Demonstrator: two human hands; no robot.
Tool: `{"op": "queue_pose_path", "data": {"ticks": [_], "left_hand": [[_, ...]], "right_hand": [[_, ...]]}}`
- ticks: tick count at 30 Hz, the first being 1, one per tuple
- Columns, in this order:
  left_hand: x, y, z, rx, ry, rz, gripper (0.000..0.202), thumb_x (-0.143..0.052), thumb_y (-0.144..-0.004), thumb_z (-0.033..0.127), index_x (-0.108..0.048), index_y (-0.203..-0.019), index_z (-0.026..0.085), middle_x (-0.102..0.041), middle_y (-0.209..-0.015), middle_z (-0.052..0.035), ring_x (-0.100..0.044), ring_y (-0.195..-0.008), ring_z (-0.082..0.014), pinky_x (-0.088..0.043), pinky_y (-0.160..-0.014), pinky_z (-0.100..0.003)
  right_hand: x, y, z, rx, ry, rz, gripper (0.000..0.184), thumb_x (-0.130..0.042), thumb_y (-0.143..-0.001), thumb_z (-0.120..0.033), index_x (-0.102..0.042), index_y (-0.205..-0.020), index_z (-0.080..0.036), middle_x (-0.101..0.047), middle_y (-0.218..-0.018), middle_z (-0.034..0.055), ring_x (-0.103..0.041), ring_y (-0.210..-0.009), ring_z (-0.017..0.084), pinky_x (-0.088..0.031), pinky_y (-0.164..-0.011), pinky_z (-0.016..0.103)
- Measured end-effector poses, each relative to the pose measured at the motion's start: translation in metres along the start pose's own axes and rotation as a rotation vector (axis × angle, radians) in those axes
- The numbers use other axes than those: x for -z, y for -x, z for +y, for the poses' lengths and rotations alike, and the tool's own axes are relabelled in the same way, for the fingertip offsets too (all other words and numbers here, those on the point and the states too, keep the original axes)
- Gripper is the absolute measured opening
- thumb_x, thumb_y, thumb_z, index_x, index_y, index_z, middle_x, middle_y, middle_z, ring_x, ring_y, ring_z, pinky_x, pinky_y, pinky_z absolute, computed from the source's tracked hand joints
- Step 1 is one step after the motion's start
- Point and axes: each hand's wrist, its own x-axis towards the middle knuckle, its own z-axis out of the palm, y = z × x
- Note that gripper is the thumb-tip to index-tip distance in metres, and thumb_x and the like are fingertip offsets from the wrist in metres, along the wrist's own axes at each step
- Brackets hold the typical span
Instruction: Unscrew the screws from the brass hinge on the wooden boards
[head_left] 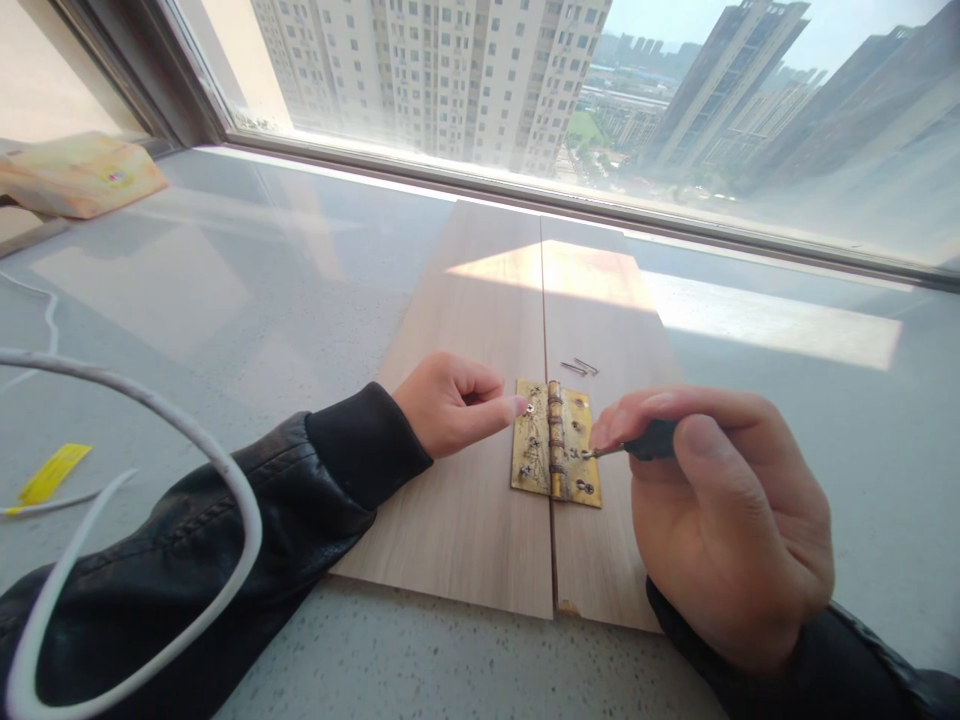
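Note:
A brass hinge [556,440] lies across the seam between two pale wooden boards, the left board [450,540] and the right board [596,570]. Screw heads show in its left leaf; the right leaf has screws in its lower part and bare holes higher up. My left hand [454,405] has its fingers curled, and its thumb tip rests at the hinge's left leaf. In my right hand [727,510] is a screwdriver [651,440] with a dark handle, its tip at a screw in the right leaf. Part of the handle is hidden by my fingers.
Loose screws [581,367] lie on the right board above the hinge. A white cable [244,500] loops over my left sleeve, with a yellow tag [54,474] beside it. A package [82,175] sits at the far left. Behind the boards runs the window frame [480,185].

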Motion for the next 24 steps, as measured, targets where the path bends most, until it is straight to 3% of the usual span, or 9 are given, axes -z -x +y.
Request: {"op": "queue_pose_path", "data": {"ticks": [4, 6, 9, 11, 14, 16, 19, 21, 24], "left_hand": [[0.0, 0.001, 0.0, -0.004, -0.01, -0.004, 0.044, -0.054, -0.079, 0.026, -0.025, -0.047, 0.018, -0.018, -0.049, 0.0083, -0.019, -0.046, -0.0042, -0.016, -0.043, -0.021], [0.0, 0.001, 0.001, 0.007, -0.014, -0.008, 0.044, -0.054, -0.079, 0.025, -0.025, -0.047, 0.018, -0.018, -0.049, 0.0081, -0.019, -0.047, -0.0044, -0.016, -0.044, -0.021], [0.001, 0.0, 0.002, 0.017, -0.017, -0.014, 0.044, -0.054, -0.079, 0.025, -0.025, -0.047, 0.018, -0.018, -0.049, 0.008, -0.019, -0.047, -0.0046, -0.016, -0.044, -0.022], [0.001, -0.001, 0.002, 0.01, -0.017, -0.011, 0.044, -0.054, -0.079, 0.025, -0.025, -0.047, 0.018, -0.018, -0.049, 0.008, -0.018, -0.047, -0.0046, -0.016, -0.044, -0.022], [0.001, -0.001, 0.001, 0.002, -0.018, -0.004, 0.044, -0.055, -0.08, 0.025, -0.026, -0.047, 0.018, -0.019, -0.049, 0.0079, -0.019, -0.047, -0.0044, -0.016, -0.044, -0.022], [0.001, 0.0, 0.001, -0.002, -0.014, 0.0, 0.044, -0.055, -0.08, 0.025, -0.026, -0.047, 0.017, -0.019, -0.049, 0.0079, -0.019, -0.047, -0.0043, -0.017, -0.044, -0.022], [0.001, 0.0, 0.001, 0.001, -0.01, 0.0, 0.044, -0.055, -0.08, 0.025, -0.026, -0.047, 0.017, -0.019, -0.048, 0.0079, -0.02, -0.046, -0.0042, -0.017, -0.043, -0.022], [0.0, 0.0, 0.001, 0.004, -0.014, 0.0, 0.044, -0.055, -0.079, 0.026, -0.026, -0.047, 0.017, -0.019, -0.048, 0.0081, -0.019, -0.046, -0.0042, -0.017, -0.043, -0.021], [0.0, -0.001, 0.0, -0.003, -0.016, 0.001, 0.044, -0.054, -0.079, 0.026, -0.026, -0.047, 0.018, -0.018, -0.048, 0.0081, -0.019, -0.046, -0.0041, -0.016, -0.043, -0.021]], "right_hand": [[0.004, -0.012, 0.001, -0.063, -0.121, -0.034, 0.018, -0.049, -0.087, -0.017, -0.064, -0.079, -0.022, -0.054, -0.066, 0.0004, -0.051, -0.064, 0.016, -0.041, -0.062, 0.035], [0.012, -0.025, 0.001, -0.144, -0.254, -0.198, 0.018, -0.05, -0.081, -0.019, -0.061, -0.067, -0.021, -0.044, -0.053, -0.0021, -0.04, -0.051, 0.013, -0.032, -0.049, 0.03], [0.026, -0.044, -0.002, -0.329, -0.305, -0.615, 0.025, -0.056, -0.078, -0.03, -0.054, -0.054, -0.021, -0.032, -0.042, -0.0042, -0.029, -0.041, 0.011, -0.027, -0.045, 0.03], [0.031, -0.052, -0.005, -0.411, -0.292, -0.726, 0.028, -0.061, -0.075, -0.036, -0.051, -0.052, -0.022, -0.031, -0.04, -0.0052, -0.029, -0.041, 0.011, -0.028, -0.046, 0.03], [0.028, -0.048, -0.005, -0.352, -0.297, -0.586, 0.02, -0.062, -0.072, -0.032, -0.054, -0.056, -0.022, -0.037, -0.043, -0.0051, -0.034, -0.043, 0.012, -0.031, -0.046, 0.03], [0.021, -0.038, -0.004, -0.222, -0.223, -0.34, 0.013, -0.057, -0.075, -0.023, -0.062, -0.063, -0.021, -0.049, -0.05, -0.0021, -0.045, -0.049, 0.014, -0.036, -0.049, 0.031], [0.007, -0.021, -0.002, -0.068, -0.037, 0.015, 0.019, -0.052, -0.082, -0.014, -0.069, -0.084, -0.022, -0.063, -0.07, 0.0017, -0.057, -0.063, 0.017, -0.043, -0.057, 0.035], [0.0, -0.013, -0.002, 0.0, 0.005, 0.094, 0.021, -0.051, -0.084, -0.013, -0.068, -0.089, -0.024, -0.065, -0.075, 0.002, -0.058, -0.064, 0.018, -0.044, -0.061, 0.038], [-0.005, -0.007, -0.003, 0.037, 0.019, 0.102, 0.024, -0.048, -0.084, -0.011, -0.068, -0.082, -0.024, -0.062, -0.073, 0.002, -0.057, -0.065, 0.019, -0.043, -0.064, 0.041]]}}
